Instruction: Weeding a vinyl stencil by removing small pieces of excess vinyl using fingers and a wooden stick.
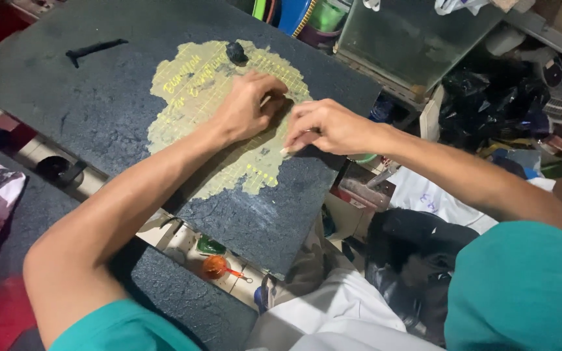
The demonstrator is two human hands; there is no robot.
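Head camera: a person leans over a dark board point(99, 110) on the worktop, where a yellow patch point(196, 97) of grid and lettering lies bare amid the black coating. The left hand point(245, 107) is curled shut and pressed on the patch's right part; what it grips, if anything, I cannot tell. The right hand point(323, 127) pinches a small pale scraper point(285, 151) at the patch's right edge. A black lump point(236, 53) sits at the patch's top. A slip of the scraper could likely gouge the lettering, or nick the left hand beside it.
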